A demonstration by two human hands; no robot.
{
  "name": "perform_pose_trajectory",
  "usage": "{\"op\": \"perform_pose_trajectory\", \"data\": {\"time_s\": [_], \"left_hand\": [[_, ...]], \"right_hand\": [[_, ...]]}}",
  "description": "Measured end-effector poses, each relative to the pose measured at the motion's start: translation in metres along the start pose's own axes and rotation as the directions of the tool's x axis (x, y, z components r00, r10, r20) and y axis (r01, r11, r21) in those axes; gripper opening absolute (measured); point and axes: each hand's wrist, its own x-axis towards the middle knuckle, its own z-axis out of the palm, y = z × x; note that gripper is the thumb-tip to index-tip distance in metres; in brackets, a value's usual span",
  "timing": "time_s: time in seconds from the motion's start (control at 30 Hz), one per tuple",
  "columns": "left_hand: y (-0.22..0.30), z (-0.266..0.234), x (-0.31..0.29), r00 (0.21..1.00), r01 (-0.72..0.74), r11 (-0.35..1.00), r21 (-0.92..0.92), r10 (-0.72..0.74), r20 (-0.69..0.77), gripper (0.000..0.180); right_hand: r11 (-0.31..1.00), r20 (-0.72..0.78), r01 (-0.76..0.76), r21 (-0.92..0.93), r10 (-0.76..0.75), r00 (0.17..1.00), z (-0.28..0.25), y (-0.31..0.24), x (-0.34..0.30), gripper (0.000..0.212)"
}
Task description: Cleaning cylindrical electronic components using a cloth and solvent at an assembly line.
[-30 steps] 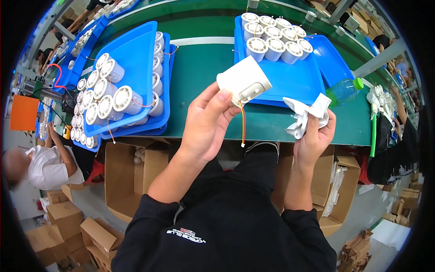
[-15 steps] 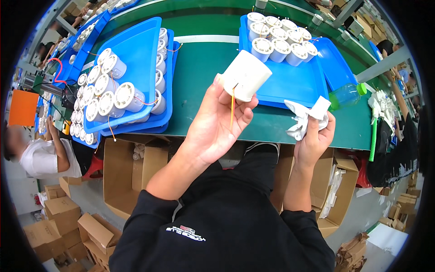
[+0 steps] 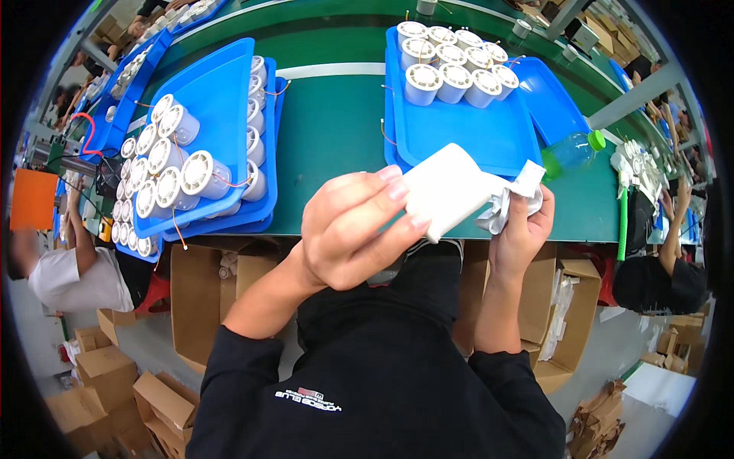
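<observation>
Left hand (image 3: 355, 226) gripping the left end of a tilted white cylinder (image 3: 447, 187), center frame. Right hand (image 3: 524, 222), right of center, pinching crumpled white cloth (image 3: 526, 182); can't tell if cylinder touches it. Bench (image 3: 329, 122) front edge just below. Wide green gap between blue tray stack (image 3: 218, 99), left, and blue tray (image 3: 466, 138), upper right.

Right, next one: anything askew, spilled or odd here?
Only minor: a thin wire trails over the near rim of the upper left blue tray, untidy because its end hangs outside. Nothing clearly looks spilled or damaged.
</observation>
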Motion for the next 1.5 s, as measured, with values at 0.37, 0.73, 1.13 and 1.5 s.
{"op": "perform_pose_trajectory", "data": {"time_s": [0.37, 0.73, 1.13, 1.5], "left_hand": [[0.007, -0.018, 0.01, 0.958, -0.215, 0.977, 0.001, 0.211, 0.196, 0.038], [0.0, -0.005, 0.005, 0.242, 0.359, -0.251, -0.899, -0.905, 0.349, 0.069], [-0.004, 0.021, -0.011, 0.538, -0.566, -0.783, -0.258, -0.588, 0.604, 0.067], [0.001, 0.023, -0.007, 0.681, -0.511, -0.852, -0.118, -0.484, 0.55, 0.03]], "right_hand": [[1.0, -0.031, -0.01, -0.017, 0.01, 0.999, -0.005, -0.003, -0.001, 0.02], [0.998, -0.045, -0.055, -0.029, 0.053, 0.998, -0.005, 0.001, -0.011, 0.022], [0.996, -0.017, -0.086, -0.037, 0.085, 0.996, -0.012, 0.012, -0.021, 0.023], [0.993, 0.01, -0.108, -0.049, 0.108, 0.994, -0.026, 0.025, -0.019, 0.025]]}}
